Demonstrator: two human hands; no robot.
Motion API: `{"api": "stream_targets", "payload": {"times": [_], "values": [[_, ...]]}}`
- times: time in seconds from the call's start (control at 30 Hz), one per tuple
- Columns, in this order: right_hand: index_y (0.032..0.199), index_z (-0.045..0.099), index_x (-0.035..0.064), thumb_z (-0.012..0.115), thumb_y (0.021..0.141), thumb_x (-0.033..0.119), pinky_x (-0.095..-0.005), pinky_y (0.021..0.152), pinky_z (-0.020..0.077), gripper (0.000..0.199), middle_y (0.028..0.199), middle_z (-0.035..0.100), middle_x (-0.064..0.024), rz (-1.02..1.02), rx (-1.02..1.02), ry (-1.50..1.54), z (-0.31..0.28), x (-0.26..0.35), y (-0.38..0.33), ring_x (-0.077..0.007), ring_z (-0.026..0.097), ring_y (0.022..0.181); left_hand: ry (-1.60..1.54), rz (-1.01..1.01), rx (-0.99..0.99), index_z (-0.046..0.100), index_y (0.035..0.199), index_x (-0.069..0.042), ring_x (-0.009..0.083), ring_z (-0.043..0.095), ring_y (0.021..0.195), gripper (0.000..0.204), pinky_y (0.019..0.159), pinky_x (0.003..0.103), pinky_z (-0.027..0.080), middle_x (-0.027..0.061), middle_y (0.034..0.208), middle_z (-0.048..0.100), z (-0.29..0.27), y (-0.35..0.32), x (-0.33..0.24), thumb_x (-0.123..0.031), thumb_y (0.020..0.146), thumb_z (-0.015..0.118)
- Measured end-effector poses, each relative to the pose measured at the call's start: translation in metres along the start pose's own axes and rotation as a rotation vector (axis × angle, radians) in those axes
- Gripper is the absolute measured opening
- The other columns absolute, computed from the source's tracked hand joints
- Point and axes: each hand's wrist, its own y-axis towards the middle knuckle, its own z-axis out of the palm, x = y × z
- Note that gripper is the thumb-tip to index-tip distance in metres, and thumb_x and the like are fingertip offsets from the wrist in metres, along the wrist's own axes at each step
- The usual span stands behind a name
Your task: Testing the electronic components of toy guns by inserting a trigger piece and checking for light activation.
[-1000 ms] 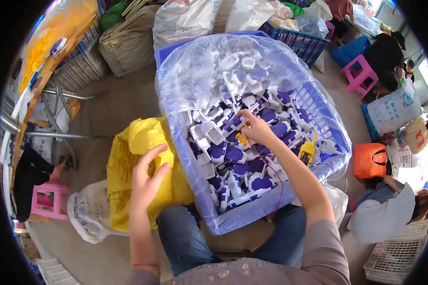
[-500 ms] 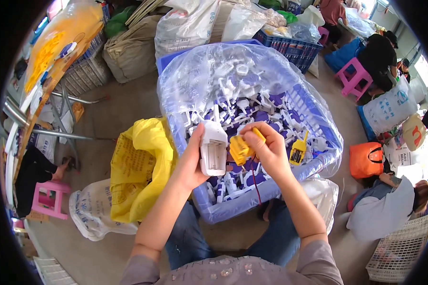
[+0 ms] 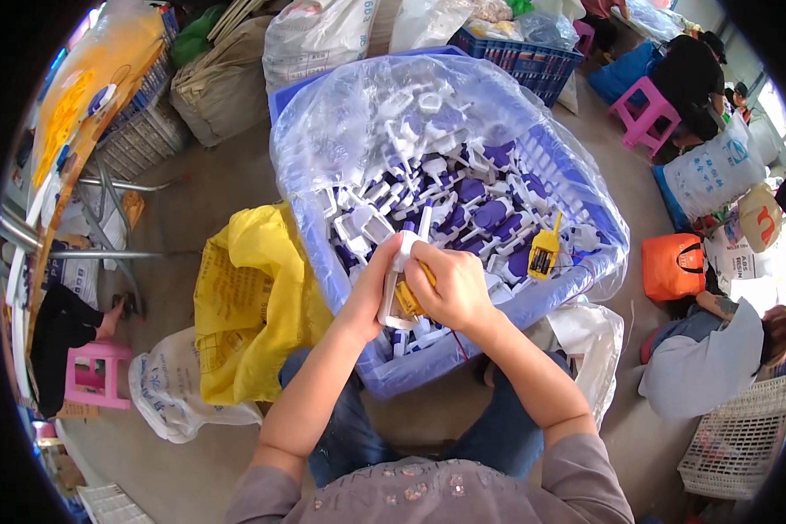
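A large blue plastic crate with lattice walls (image 3: pixel 537 162) is standing on the floor in front of the seated person, and clear crinkled plastic film (image 3: pixel 323 131) is lining it and folding over its far part. Inside, a deep heap of white-and-purple plastic parts (image 3: pixel 489 214) is filling the crate. Just to its left, a crumpled yellow sack with a gaping mouth (image 3: pixel 236 314) is leaning, and a white sack with blue print (image 3: pixel 170 389) is slumping beside it. Farther right, a pink plastic stool (image 3: pixel 644 113) is standing near another person, and a bright orange bag with dark handles (image 3: pixel 672 269) is resting well apart from the crate.

Above the crate's near left part, the left hand (image 3: pixel 368 293) is curling around a long, hollow white plastic casing (image 3: pixel 390 301), its grip closing along the casing's left side. The right hand (image 3: pixel 458 288) is pinching a small yellow plastic unit (image 3: pixel 407 297) at the casing's open hollow; its fingers are hiding how far in the unit is sitting. Near the crate's right side, a second yellow unit with a narrow stem (image 3: pixel 543 253) is lying on the heap. A thin red wire (image 3: pixel 459 345) is hanging below the right hand.
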Motion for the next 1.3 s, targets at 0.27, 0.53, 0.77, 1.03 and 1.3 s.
{"api": "stream_targets", "payload": {"times": [0.27,0.53,0.77,1.03,1.3], "values": [[0.069,0.05,0.0061,0.056,0.079,0.014,-0.0374,0.041,0.0399,0.014,0.048,0.048,-0.0107,-0.081,-0.15,-0.083,0.023,0.003,0.0,-0.0276,0.052,0.042,0.039,0.184,-0.241,0.058,0.098,-0.01,0.0121,0.06,0.08,0.035,0.072,0.027,0.048,0.0017,0.087,0.06,-0.003,-0.001,0.011,-0.043,0.09,0.047],[0.065,0.048,0.0083,0.057,0.081,0.016,-0.0357,0.038,0.0383,0.02,0.046,0.048,-0.0081,-0.047,-0.291,-0.178,0.048,-0.015,0.009,-0.0258,0.051,0.04,-0.045,0.218,-0.309,0.051,0.114,-0.01,0.0147,0.058,0.096,0.051,0.081,0.031,0.047,0.0034,0.105,0.058,-0.006,0.005,0.034,-0.053,0.09,0.038],[0.085,0.049,0.0056,0.056,0.084,0.022,-0.0384,0.058,0.0463,0.018,0.083,0.058,-0.0119,0.008,-0.137,-0.106,0.056,-0.009,0.001,-0.0287,0.058,0.074,-0.083,0.297,-0.434,0.051,0.114,-0.011,0.0126,0.056,0.096,0.047,0.079,0.03,0.046,0.0025,0.103,0.056,-0.014,0.002,0.02,-0.05,0.09,0.042],[0.109,0.048,0.007,0.04,0.095,0.029,-0.0276,0.062,0.0454,0.028,0.084,0.057,-0.0073,0.646,0.104,1.226,0.014,-0.029,-0.002,-0.0163,0.056,0.071,0.485,0.451,-0.106,0.046,0.125,-0.006,0.0113,0.051,0.093,0.067,0.08,0.025,0.035,0.0025,0.108,0.055,-0.017,-0.011,-0.014,-0.062,0.088,0.036],[0.102,0.057,0.0068,0.044,0.092,0.04,-0.026,0.057,0.0446,0.037,0.078,0.062,-0.0135,0.632,0.627,1.666,0.024,-0.008,-0.029,-0.018,0.058,0.066,0.11,0.212,0.632,0.031,0.134,0.003,0.027,0.062,0.085,0.088,0.07,0.042,0.051,0.02,0.127,0.046,-0.003,-0.023,-0.02,-0.057,0.076,0.06]]}}
